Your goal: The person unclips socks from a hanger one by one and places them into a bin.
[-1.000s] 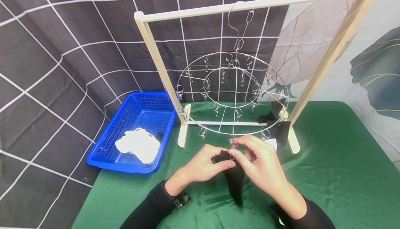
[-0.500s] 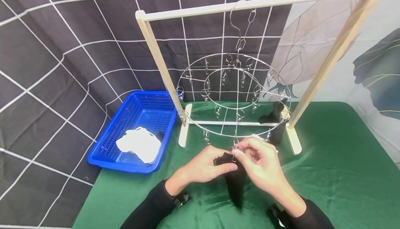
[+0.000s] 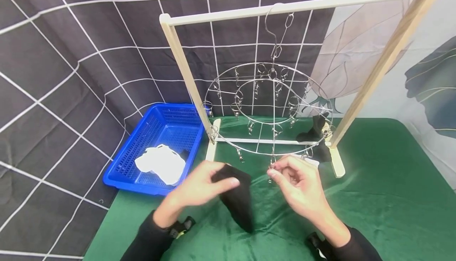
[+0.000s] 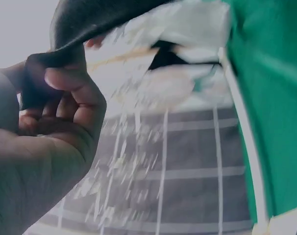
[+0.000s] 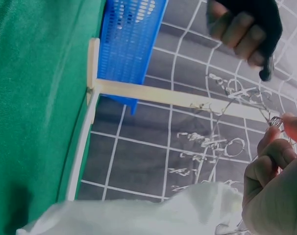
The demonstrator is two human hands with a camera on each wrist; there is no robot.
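Observation:
My left hand (image 3: 199, 186) grips a black sock (image 3: 236, 197) by its upper edge, thumb over the cloth, and the rest hangs down over the green tabletop. In the left wrist view the sock (image 4: 89, 22) is folded over the fingers. With thumb and fingertips, my right hand (image 3: 301, 186) pinches a small metal clip (image 3: 270, 170) at the front rim of the round wire hanger (image 3: 246, 149). That clip (image 5: 275, 122) also shows at the fingertips in the right wrist view. A gap lies between the sock and this clip.
The hanger hangs by its hook from a wooden rack (image 3: 299, 6). Black cloth (image 3: 317, 128) and white cloth (image 5: 138, 215) hang on its right side, behind my right hand. Left of the rack, a blue basket (image 3: 122, 162) holds a white cloth (image 3: 162, 164) and a dark piece.
My left hand has pulled the sock away from the clip, leftward and slightly toward me. The right hand stays on the clip, which now hangs without the sock.

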